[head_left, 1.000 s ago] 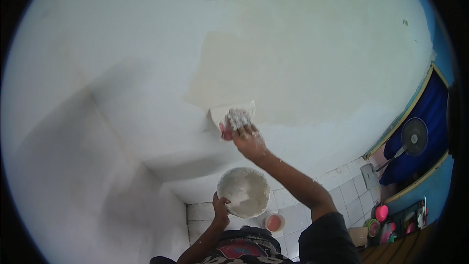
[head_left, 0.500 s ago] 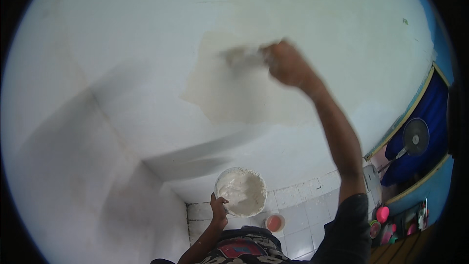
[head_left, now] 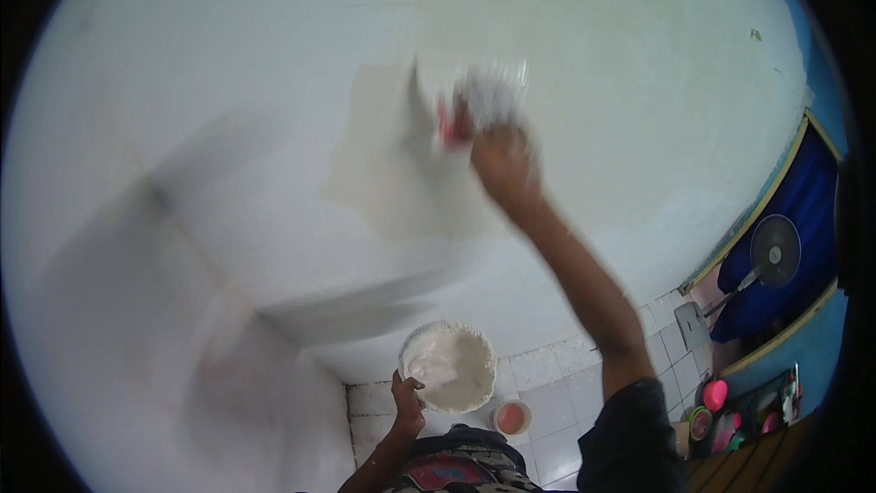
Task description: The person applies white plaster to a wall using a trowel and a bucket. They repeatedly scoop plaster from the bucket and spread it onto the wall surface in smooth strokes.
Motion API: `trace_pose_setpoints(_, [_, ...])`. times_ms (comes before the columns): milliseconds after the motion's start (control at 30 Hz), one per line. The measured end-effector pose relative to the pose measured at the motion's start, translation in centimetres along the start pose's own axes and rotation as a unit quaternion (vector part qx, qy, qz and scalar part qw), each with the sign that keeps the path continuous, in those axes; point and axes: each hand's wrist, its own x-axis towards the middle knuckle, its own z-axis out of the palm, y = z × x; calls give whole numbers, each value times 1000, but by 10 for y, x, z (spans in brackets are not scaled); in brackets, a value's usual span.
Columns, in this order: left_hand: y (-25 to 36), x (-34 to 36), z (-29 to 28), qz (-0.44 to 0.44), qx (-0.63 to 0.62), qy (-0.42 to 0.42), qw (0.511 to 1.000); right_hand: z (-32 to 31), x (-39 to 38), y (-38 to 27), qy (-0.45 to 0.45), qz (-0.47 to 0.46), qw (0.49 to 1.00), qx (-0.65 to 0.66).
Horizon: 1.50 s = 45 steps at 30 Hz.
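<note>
My right hand point(head_left: 506, 162), arm stretched up, is closed around a wide putty knife point(head_left: 493, 96) with some red on it. The tool is smeared by motion, so its blade and handle are not sharp. It is against or just in front of the wall point(head_left: 584, 100), beside a beige patch point(head_left: 365, 146). Down low, my left hand point(head_left: 408, 403) grips the left rim of a round bucket point(head_left: 491, 351). White paste point(head_left: 438, 358) coats the inside of the bucket. The hand's thumb shows over the edge; its other fingers are mostly hidden.
Near the bucket, a small tub with pinkish contents point(head_left: 511, 417) stands on white floor tiles point(head_left: 552, 406). To the right are a grey fan point(head_left: 775, 251), a blue curtain point(head_left: 744, 306) and a pink-lidded container point(head_left: 714, 393) among several small items. A side wall point(head_left: 119, 310) rises at left.
My right hand has moved down and slightly left, and the putty knife has turned from pointing left to pointing up. My left hand keeps its hold on the bucket.
</note>
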Motion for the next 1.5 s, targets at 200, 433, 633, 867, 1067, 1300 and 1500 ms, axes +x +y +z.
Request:
trace_pose_setpoints(200, [-9,6,-6,0,-3,-14,1000,-3,-214,-108,-270,100,941,180])
trace_pose_setpoints(433, [4,-5,-2,0,11,-2,1000,-54,-96,-55,-236,194,936,173])
trace_pose_setpoints(633, [1,3,6,37,-25,-49,998,-53,-7,-3,-100,155,981,61])
trace_pose_setpoints(867, [3,-7,9,2,-29,2,1000,-25,-136,-90,-218,162,940,205])
trace_pose_setpoints(1067, [8,-21,18,16,-37,41,998,-29,3,-37,-161,339,827,418])
trace_pose_setpoints(1300, [37,-38,31,12,-10,22,1000,-28,161,15,31,353,780,516])
trace_pose_setpoints(1500, [43,-36,28,24,6,7,1000,-35,150,89,155,274,887,339])
